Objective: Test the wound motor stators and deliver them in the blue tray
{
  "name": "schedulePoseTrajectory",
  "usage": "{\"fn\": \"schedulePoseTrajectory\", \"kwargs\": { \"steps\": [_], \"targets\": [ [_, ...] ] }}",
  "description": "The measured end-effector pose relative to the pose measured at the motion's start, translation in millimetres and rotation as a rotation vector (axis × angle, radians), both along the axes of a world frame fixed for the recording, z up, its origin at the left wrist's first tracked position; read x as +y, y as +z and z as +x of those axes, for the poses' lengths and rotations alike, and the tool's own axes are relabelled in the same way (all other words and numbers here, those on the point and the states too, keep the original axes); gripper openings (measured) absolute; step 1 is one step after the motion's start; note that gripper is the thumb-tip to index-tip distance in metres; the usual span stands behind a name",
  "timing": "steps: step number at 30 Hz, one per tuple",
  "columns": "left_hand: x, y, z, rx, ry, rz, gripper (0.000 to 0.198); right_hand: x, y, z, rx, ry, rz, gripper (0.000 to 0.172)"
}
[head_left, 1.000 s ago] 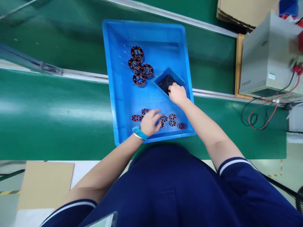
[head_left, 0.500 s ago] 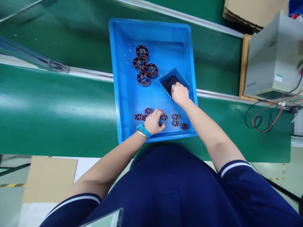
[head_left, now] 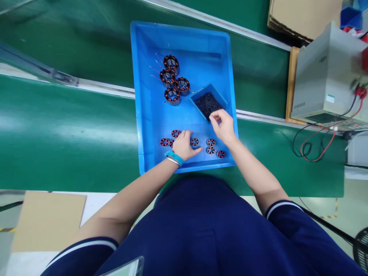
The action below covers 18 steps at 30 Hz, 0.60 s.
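My left hand [head_left: 184,146] rests low over the small wound stators, thumb and fingers spread apart. One small stator [head_left: 194,142] lies between its thumb and fingertips, and I cannot tell whether they touch it. Other small stators [head_left: 165,142] lie to its left, partly covered by the hand. My right hand [head_left: 224,125] is closed in a pinch at the near edge of a small blue bin [head_left: 223,100]. Whatever its fingertips hold, if anything, is too small to see. Thin black pieces [head_left: 208,103] fill the bin.
A large blue tray [head_left: 184,168] holds all these parts on a green bench [head_left: 71,134]. Several larger stators with loose wires [head_left: 172,96] stand toward its far left. More small stators [head_left: 211,142] lie at right. A grey instrument [head_left: 313,80] with cables [head_left: 304,147] stands on the right.
My right hand has come out of the black pieces, back toward me, with its fingers pinched. My left hand has spread its thumb and fingers wider near the same small stator.
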<state>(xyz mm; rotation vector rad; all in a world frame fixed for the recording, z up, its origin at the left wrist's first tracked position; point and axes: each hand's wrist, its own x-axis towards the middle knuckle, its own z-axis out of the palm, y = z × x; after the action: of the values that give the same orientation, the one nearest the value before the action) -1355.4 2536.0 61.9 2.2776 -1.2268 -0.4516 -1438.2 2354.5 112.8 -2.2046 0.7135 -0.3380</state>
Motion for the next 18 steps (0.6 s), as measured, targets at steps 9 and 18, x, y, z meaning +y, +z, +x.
{"fn": "schedulePoseTrajectory", "kwargs": {
  "steps": [9,18],
  "targets": [
    [7.1,4.3,4.1,0.303,-0.113,-0.263,0.032,53.9,-28.8,-44.7,-0.007,0.082,0.181,0.01],
    [10.6,6.0,4.2,0.294,-0.132,-0.303,0.035,56.2,-27.4,-40.1,-0.034,0.092,0.246,0.009]
  ]
}}
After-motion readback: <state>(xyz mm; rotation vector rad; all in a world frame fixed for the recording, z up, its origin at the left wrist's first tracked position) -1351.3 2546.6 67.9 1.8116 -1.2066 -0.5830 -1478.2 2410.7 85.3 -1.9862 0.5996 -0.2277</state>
